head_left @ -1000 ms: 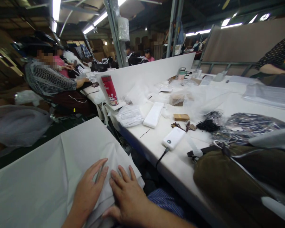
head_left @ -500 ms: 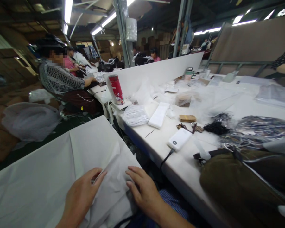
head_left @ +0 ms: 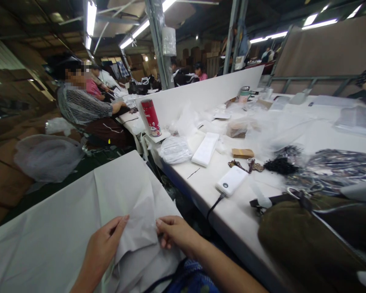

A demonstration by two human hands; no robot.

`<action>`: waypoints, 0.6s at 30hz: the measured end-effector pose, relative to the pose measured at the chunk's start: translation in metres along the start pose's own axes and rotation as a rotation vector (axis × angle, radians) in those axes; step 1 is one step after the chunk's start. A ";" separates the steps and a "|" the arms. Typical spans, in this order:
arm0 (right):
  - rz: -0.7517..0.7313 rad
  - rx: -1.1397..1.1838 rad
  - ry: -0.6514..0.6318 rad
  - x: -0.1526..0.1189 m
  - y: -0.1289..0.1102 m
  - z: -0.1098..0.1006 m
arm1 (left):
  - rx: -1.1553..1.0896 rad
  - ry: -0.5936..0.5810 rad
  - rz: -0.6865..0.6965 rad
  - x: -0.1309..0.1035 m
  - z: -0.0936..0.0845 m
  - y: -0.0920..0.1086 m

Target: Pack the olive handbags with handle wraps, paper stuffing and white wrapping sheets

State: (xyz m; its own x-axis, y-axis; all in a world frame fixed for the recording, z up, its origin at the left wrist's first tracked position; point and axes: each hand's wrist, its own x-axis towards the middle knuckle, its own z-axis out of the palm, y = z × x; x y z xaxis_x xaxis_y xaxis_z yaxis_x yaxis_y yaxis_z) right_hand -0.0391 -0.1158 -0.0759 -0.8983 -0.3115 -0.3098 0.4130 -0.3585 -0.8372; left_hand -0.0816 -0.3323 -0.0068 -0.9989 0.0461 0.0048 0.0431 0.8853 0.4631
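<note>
A large white sheet (head_left: 64, 219), cloth or paper I cannot tell, spreads over the surface in front of me and bunches up in creases near my body. My left hand (head_left: 105, 244) is closed, thumb and fingers pinching a raised fold of it. To the right, my right hand (head_left: 175, 232) pinches the edge of the same fold between thumb and forefinger, its other fingers curled in. Between the two hands a flap of the sheet stands slightly lifted, with loose layers below it.
Beside me runs a white worktable (head_left: 198, 187) bearing a white power bank (head_left: 232, 180) with a black cable, a red tumbler (head_left: 151, 118), brown cards (head_left: 242, 153), black cords (head_left: 280, 165) and an olive bag (head_left: 286, 232). A co-worker (head_left: 82, 101) sits at the far left.
My right hand has moved slightly left and gone from spread fingers to a pinch on the sheet. The fold between my hands now lies more open and flatter. The view has shifted slightly.
</note>
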 end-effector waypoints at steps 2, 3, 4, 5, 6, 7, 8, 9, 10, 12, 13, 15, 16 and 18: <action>0.018 0.007 -0.039 0.000 -0.002 0.002 | -0.030 -0.015 -0.010 0.000 -0.002 0.000; 0.024 0.004 -0.048 0.001 -0.003 0.002 | -0.036 -0.027 -0.005 0.000 -0.002 0.000; 0.028 -0.003 -0.046 0.001 -0.003 0.003 | -0.036 -0.040 0.003 0.000 -0.001 0.000; 0.030 -0.011 -0.035 0.002 -0.002 0.004 | -0.031 -0.050 0.014 0.000 0.000 0.001; 0.032 -0.017 -0.015 0.003 -0.001 0.004 | -0.023 -0.059 0.025 -0.001 0.000 0.001; 0.033 -0.021 0.011 0.004 0.000 0.005 | -0.016 -0.066 0.032 -0.001 0.001 0.002; 0.034 -0.023 0.039 0.006 0.001 0.005 | -0.016 -0.067 0.032 -0.001 0.002 0.003; 0.036 -0.024 0.066 0.007 0.002 0.005 | -0.019 -0.059 0.023 -0.002 0.002 0.005; 0.036 -0.026 0.092 0.008 0.003 0.005 | -0.016 -0.029 0.012 -0.004 0.002 0.007; 0.034 -0.035 0.141 0.008 0.003 0.005 | 0.014 0.092 0.027 -0.008 0.002 0.015; 0.028 -0.041 0.165 0.007 0.002 0.004 | 0.036 0.165 0.062 -0.010 0.002 0.020; 0.009 -0.056 0.208 0.006 0.001 0.002 | 0.058 0.246 0.186 -0.016 0.005 0.031; -0.004 -0.063 0.224 0.005 0.001 0.000 | 0.049 0.232 0.249 -0.019 0.008 0.036; -0.036 -0.078 0.250 0.003 0.001 -0.003 | 0.025 0.121 0.329 -0.022 0.017 0.044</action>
State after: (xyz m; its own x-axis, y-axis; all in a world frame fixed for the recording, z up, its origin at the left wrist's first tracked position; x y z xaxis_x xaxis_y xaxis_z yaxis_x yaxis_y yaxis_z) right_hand -0.0414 -0.1143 -0.0795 -0.9252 -0.0692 -0.3732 0.3764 -0.2933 -0.8788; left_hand -0.0570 -0.2861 -0.0016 -0.9260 0.2772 0.2563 0.3623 0.8433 0.3970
